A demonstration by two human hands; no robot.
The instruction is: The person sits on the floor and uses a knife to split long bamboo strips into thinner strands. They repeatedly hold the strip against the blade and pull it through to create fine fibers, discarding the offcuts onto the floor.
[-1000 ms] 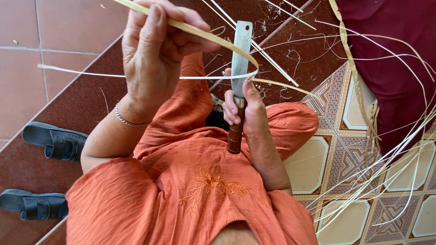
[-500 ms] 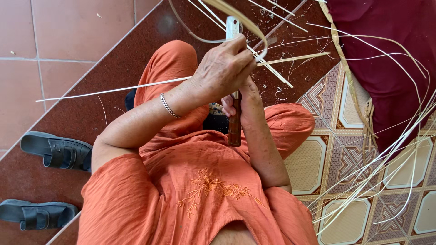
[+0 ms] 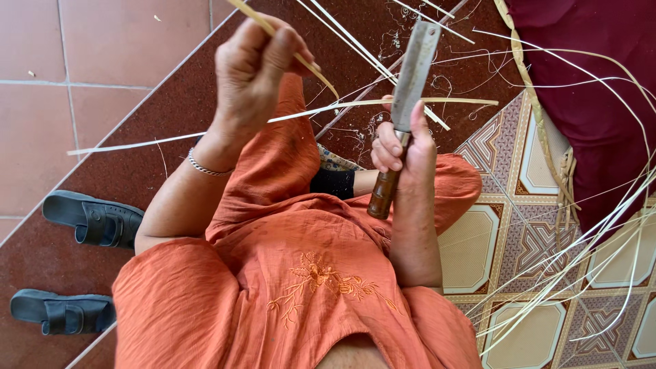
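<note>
The thin pale bamboo strip [image 3: 287, 42] ran diagonally from up-left down toward the knife, pinched in the raised left hand [image 3: 254, 65]. The right hand [image 3: 402, 147] clenched the brown wooden-handled knife [image 3: 403, 113], flat grey blade upright, just right of the strip's lower end, above the orange-clad lap [image 3: 307, 273].

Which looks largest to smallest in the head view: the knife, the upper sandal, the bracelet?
1. Knife, blade and handle together, though it is nearer the camera than the floor.
2. Upper sandal, shorter, yet it lies farther away, so true size is unsure.
3. Bracelet, clearly smallest.
</note>
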